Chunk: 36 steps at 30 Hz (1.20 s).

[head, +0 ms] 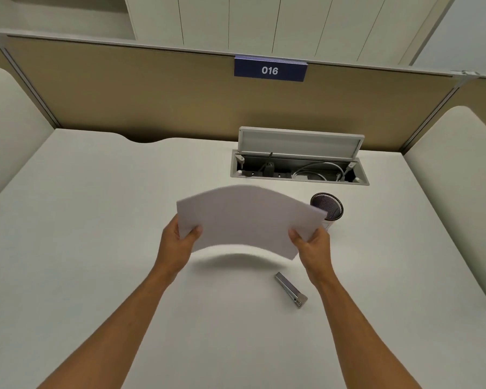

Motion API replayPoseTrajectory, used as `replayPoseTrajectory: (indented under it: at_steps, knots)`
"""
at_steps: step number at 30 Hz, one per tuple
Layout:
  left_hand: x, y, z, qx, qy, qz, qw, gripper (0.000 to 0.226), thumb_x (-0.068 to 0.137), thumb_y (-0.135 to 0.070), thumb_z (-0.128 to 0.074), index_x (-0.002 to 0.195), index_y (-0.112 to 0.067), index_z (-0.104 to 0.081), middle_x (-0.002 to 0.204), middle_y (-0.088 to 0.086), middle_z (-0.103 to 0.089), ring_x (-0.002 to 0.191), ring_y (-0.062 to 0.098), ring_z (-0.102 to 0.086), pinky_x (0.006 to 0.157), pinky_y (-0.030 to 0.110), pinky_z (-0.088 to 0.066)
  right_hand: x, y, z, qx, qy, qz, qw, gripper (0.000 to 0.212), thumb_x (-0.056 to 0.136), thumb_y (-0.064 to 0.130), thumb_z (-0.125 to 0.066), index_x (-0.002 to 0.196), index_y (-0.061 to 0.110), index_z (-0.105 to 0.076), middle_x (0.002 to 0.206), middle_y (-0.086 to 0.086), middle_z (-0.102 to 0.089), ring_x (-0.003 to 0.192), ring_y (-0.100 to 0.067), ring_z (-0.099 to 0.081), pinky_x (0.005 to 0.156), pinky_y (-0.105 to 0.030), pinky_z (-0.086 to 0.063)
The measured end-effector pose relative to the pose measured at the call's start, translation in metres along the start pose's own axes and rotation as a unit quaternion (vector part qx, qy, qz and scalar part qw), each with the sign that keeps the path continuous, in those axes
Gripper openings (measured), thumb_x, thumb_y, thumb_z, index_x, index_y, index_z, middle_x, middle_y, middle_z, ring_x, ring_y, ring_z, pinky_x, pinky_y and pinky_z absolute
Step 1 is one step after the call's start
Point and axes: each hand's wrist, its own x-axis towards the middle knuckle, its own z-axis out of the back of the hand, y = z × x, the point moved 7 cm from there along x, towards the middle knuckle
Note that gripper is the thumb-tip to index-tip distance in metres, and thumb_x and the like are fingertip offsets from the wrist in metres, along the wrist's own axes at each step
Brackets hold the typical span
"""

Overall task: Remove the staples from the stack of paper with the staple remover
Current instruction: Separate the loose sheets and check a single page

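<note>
Both forearms reach out over the smooth white desk (96, 220), lifting the paper clear of it

Left hand (177, 242) and right hand (312, 248) each pinch a near corner of the stack of paper (247, 220), thumbs on top, fingers curled beneath; the thin white sheets bow upward in an arch, casting a soft shadow. Below, nearer the right hand, the slim shiny metal staple remover (291, 289) lies untouched. A round dark mesh cup (330, 206) stands just behind the paper, near an open cable hatch (299, 164)

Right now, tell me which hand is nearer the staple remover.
Right. The right hand grips the paper stack just above the staple remover on the desk; the left hand holds the stack's far side.
</note>
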Motion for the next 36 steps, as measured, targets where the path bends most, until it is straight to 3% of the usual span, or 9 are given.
replayPoseTrajectory:
  at_steps: [2,5,11,14,19,26,30,33,36]
  knots:
    - [-0.009,0.026,0.001,0.005,-0.005,0.04,0.999,0.029,0.09,-0.012,-0.067,0.109,-0.033,-0.061,0.104,-0.009,-0.072,0.097,0.013,-0.068,0.077,0.026,-0.055,-0.008,-0.023,-0.001,-0.003,0.016,-0.031,0.999,0.041,0.085,-0.006,-0.066,0.116,0.019,-0.062,0.111,-0.001,-0.071,0.105,-0.021,-0.066,0.09,-0.038,-0.052]
    - [-0.015,0.045,0.004,0.006,-0.027,0.065,0.998,0.028,0.091,-0.014,-0.067,0.109,-0.033,-0.06,0.106,-0.009,-0.07,0.099,0.015,-0.066,0.08,0.032,-0.053,-0.014,-0.038,-0.001,-0.021,0.012,-0.048,0.999,0.043,0.087,-0.006,-0.062,0.105,0.033,-0.065,0.105,0.006,-0.073,0.099,-0.014,-0.068,0.084,-0.032,-0.053]
    - [-0.009,0.02,0.001,-0.002,-0.059,-0.011,0.998,0.023,0.092,-0.018,-0.066,0.105,-0.035,-0.062,0.098,-0.016,-0.072,0.091,0.004,-0.068,0.073,0.017,-0.054,-0.001,-0.023,-0.003,-0.026,-0.018,-0.009,0.999,0.039,0.086,-0.003,-0.06,0.108,0.029,-0.066,0.106,0.008,-0.073,0.099,-0.01,-0.067,0.078,-0.017,-0.052]
    - [-0.008,0.019,-0.003,0.001,-0.056,-0.025,0.998,0.024,0.092,-0.018,-0.067,0.107,-0.036,-0.062,0.1,-0.013,-0.072,0.094,0.005,-0.068,0.075,0.017,-0.054,-0.001,-0.029,-0.001,-0.033,-0.028,-0.014,0.999,0.037,0.085,-0.002,-0.063,0.112,0.024,-0.064,0.107,0.005,-0.072,0.099,-0.01,-0.067,0.079,-0.018,-0.053]
    - [-0.015,0.046,-0.007,0.0,-0.052,0.031,0.998,0.028,0.09,-0.018,-0.069,0.112,-0.031,-0.06,0.101,-0.012,-0.071,0.097,0.006,-0.067,0.075,0.018,-0.054,-0.012,-0.06,0.002,-0.084,-0.027,-0.067,0.994,0.035,0.088,-0.002,-0.06,0.101,0.03,-0.063,0.097,0.011,-0.072,0.095,-0.01,-0.067,0.076,-0.02,-0.049]
    - [-0.006,0.043,-0.011,0.012,-0.038,0.059,0.997,0.018,0.09,-0.028,-0.068,0.108,-0.027,-0.064,0.099,-0.008,-0.072,0.091,0.012,-0.069,0.066,0.017,-0.053,-0.004,-0.058,0.002,-0.103,-0.033,-0.066,0.992,0.035,0.09,0.0,-0.057,0.117,0.021,-0.06,0.107,0.007,-0.069,0.101,-0.011,-0.065,0.088,-0.028,-0.05]
    - [-0.006,0.043,-0.008,-0.006,-0.056,0.072,0.996,0.009,0.091,-0.027,-0.068,0.099,-0.029,-0.066,0.092,-0.01,-0.074,0.087,0.009,-0.069,0.07,0.022,-0.052,0.0,-0.05,0.012,-0.114,-0.053,-0.058,0.99,0.035,0.088,0.004,-0.063,0.119,0.019,-0.06,0.108,0.005,-0.069,0.101,-0.011,-0.065,0.09,-0.033,-0.052]
    - [-0.01,0.043,-0.007,-0.045,-0.071,0.089,0.992,0.011,0.09,-0.025,-0.069,0.099,-0.029,-0.066,0.093,-0.01,-0.074,0.089,0.01,-0.069,0.076,0.028,-0.052,-0.006,-0.044,0.019,-0.096,-0.07,-0.058,0.991,0.039,0.083,0.009,-0.071,0.113,0.028,-0.057,0.109,0.011,-0.066,0.103,-0.011,-0.063,0.088,-0.029,-0.05]
    - [-0.016,0.042,-0.011,-0.122,-0.072,0.109,0.984,0.019,0.091,-0.018,-0.067,0.107,-0.027,-0.065,0.104,-0.005,-0.074,0.098,0.017,-0.069,0.084,0.034,-0.053,-0.018,-0.043,0.025,-0.063,-0.117,-0.071,0.989,0.059,0.08,0.015,-0.077,0.126,0.03,-0.044,0.123,0.016,-0.055,0.115,-0.003,-0.052,0.093,-0.022,-0.039]
